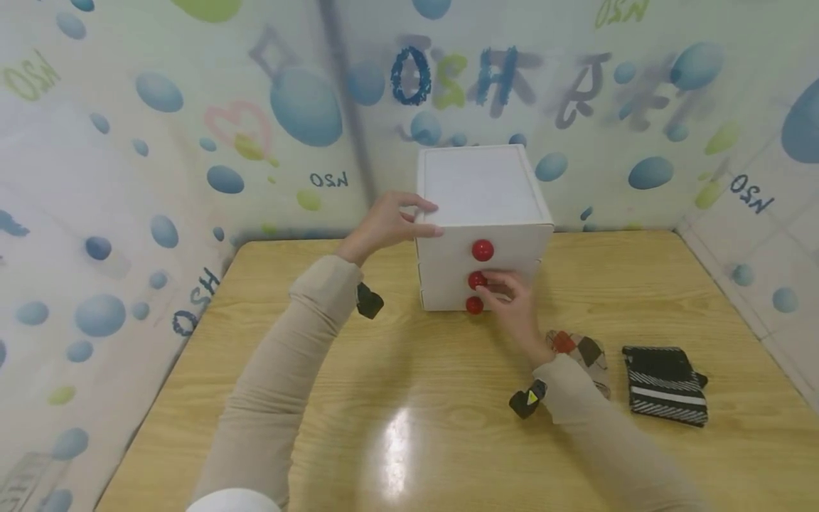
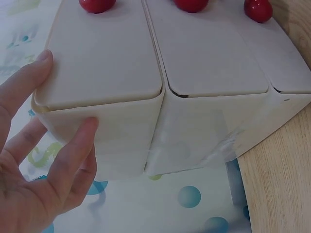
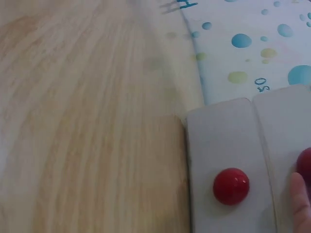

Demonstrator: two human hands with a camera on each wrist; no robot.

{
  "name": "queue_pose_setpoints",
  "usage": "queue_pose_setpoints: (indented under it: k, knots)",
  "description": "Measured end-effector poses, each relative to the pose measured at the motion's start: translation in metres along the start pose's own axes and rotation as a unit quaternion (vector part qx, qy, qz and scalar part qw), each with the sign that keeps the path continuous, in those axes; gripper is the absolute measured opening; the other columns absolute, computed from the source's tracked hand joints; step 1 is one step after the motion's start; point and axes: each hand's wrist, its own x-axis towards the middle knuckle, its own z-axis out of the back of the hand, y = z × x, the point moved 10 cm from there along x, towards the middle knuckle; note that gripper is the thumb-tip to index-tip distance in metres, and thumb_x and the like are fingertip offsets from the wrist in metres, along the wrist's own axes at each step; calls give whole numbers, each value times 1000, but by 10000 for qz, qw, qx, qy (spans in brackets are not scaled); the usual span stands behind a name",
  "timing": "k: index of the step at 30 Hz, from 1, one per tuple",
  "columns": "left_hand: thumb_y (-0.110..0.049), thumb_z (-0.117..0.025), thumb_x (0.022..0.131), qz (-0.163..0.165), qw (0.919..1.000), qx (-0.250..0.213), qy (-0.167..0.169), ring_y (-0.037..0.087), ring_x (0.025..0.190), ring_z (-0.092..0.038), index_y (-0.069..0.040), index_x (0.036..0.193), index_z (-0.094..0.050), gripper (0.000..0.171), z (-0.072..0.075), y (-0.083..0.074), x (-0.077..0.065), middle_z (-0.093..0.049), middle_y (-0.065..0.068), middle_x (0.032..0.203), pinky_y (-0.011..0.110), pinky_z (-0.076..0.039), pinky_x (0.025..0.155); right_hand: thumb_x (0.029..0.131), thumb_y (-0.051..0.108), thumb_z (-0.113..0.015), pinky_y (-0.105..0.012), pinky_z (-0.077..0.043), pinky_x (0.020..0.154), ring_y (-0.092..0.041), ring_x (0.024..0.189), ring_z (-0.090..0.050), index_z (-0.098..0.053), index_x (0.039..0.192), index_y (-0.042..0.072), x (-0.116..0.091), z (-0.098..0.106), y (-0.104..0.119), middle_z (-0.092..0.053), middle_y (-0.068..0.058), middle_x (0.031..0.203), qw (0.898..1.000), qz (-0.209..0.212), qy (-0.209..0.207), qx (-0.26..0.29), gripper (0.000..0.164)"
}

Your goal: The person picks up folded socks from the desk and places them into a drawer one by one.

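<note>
A small white drawer box (image 1: 483,185) with three stacked drawers stands toward the back of the table, each front bearing a round red knob. At its upper left front corner, my left hand (image 1: 393,224) grips the edge, fingers on the top and thumb by the front. The left wrist view has that same hand (image 2: 53,165) around the corner of the top drawer. My right hand (image 1: 515,306) pinches the middle red knob (image 1: 476,279) between thumb and fingers. In the right wrist view only one fingertip (image 3: 300,194) shows, against that knob. All drawers sit closed.
An argyle-patterned knitted item (image 1: 591,355) lies partly behind my right wrist. To its right is a folded black-and-white striped knitted item (image 1: 665,387). The wooden table (image 1: 358,427) meets a bubble-printed backdrop (image 1: 301,199) behind the box and at both sides.
</note>
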Motion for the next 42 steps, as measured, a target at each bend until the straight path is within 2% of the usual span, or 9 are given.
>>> queue_pose_setpoints:
  k: [6,11,16,20,23,26,36,39,42]
  knots:
    - [-41,-74,68,25,10000,13,-40,23,105,-51,-21,111,-61,50,3,3,-1,-45,-1,129,34,-48,79,75,9,-70,-23,-52,68,-16,80,-60,-63,96,0,-4,-4,27,-60,-11,95,9982,265,-467,279,24]
    - [-43,-74,67,106,9999,107,-17,22,106,-51,-23,112,-60,51,4,4,-1,-44,-3,131,32,-47,79,74,14,-72,-24,-51,70,-17,81,-61,-61,93,-1,-1,-4,17,-60,-11,94,9965,491,-673,-96,27]
    - [-44,-74,67,101,9999,92,15,21,106,-51,-24,112,-60,52,2,2,-1,-44,-4,130,30,-48,77,73,18,-73,-23,-52,67,-16,79,-62,-60,91,0,2,-2,-4,-60,-7,94,9954,573,-741,-203,28]
    - [-41,-74,68,35,10000,27,16,21,105,-52,-22,112,-60,50,1,-1,-1,-46,-2,129,30,-48,78,73,18,-73,-23,-52,65,-14,77,-62,-60,90,2,0,-1,0,-60,-7,93,9959,595,-662,-177,27]
    - [-40,-74,68,10,10000,0,38,22,105,-52,-21,112,-60,50,0,-1,-1,-46,-2,128,31,-47,79,73,15,-73,-20,-51,64,-13,76,-61,-60,89,0,-6,0,14,-60,-8,91,9968,537,-592,-50,26]
    - [-39,-74,68,29,10000,-29,27,22,105,-52,-21,112,-60,50,1,-1,-1,-46,-3,128,30,-47,79,71,8,-73,-20,-51,64,-15,75,-60,-60,89,-4,-13,-1,30,-59,-12,91,9971,388,-517,396,25]
    - [-40,-75,67,49,9999,-139,-15,23,105,-52,-20,111,-60,51,0,2,-1,-46,-2,129,32,-47,81,71,5,-74,-21,-51,66,-14,80,-61,-63,92,4,-44,7,10,-58,-8,96,9965,269,-562,564,24]
    - [-40,-75,67,40,9999,-120,-27,23,105,-52,-20,112,-60,51,0,1,-2,-45,-1,130,32,-47,81,70,3,-74,-19,-51,67,-12,79,-60,-64,91,3,-53,9,22,-59,-7,94,9960,214,-615,612,24]
    - [-40,-75,67,72,9999,-105,-41,23,105,-52,-20,112,-60,51,0,1,-1,-44,-1,130,32,-47,80,70,-2,-72,-20,-51,67,-12,80,-60,-62,91,-3,-62,10,43,-60,-10,93,9948,213,-560,819,23]
